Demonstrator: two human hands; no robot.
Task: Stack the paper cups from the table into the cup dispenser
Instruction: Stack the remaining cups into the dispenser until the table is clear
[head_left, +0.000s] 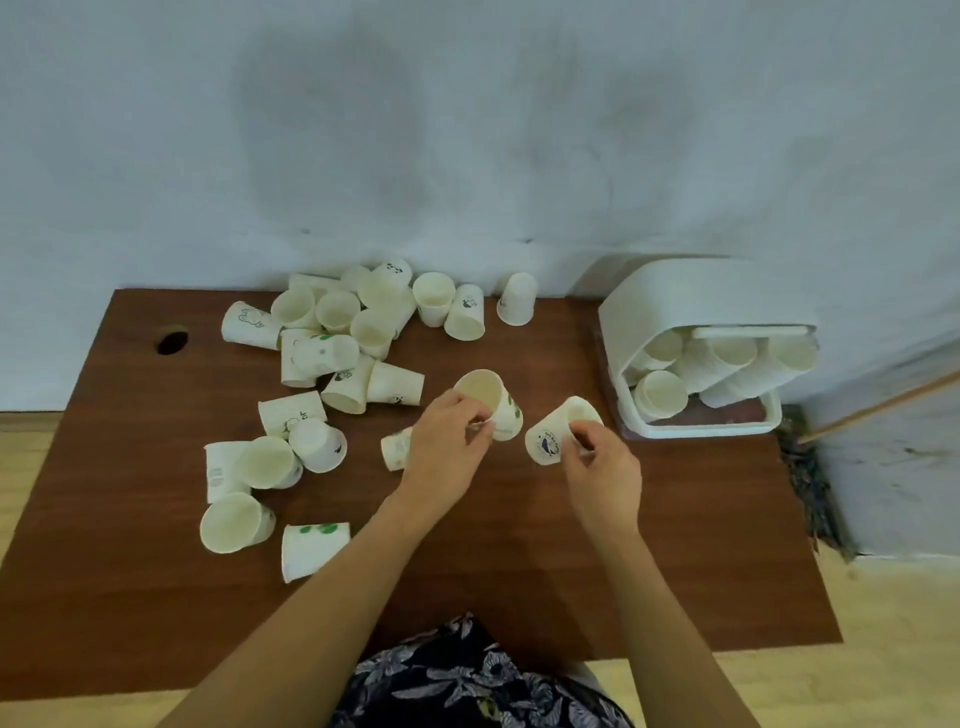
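My left hand (451, 441) holds a white paper cup with green marks (491, 400) just above the brown table (675, 545), its mouth facing up and towards me. My right hand (602, 470) pinches the rim of a second cup with a dark round logo (553, 434), tilted with its base towards me. The white cup dispenser (691, 296) stands at the table's back right with several stacks of cups (727, 358) inside. Several loose cups (337, 343) lie scattered across the left and back of the table.
A pale wall runs behind the table. A round cable hole (172, 341) is in the table's left back corner. One cup (396, 448) lies partly hidden behind my left hand. More cups (236, 519) lie near the left front. Wooden floor shows at both sides.
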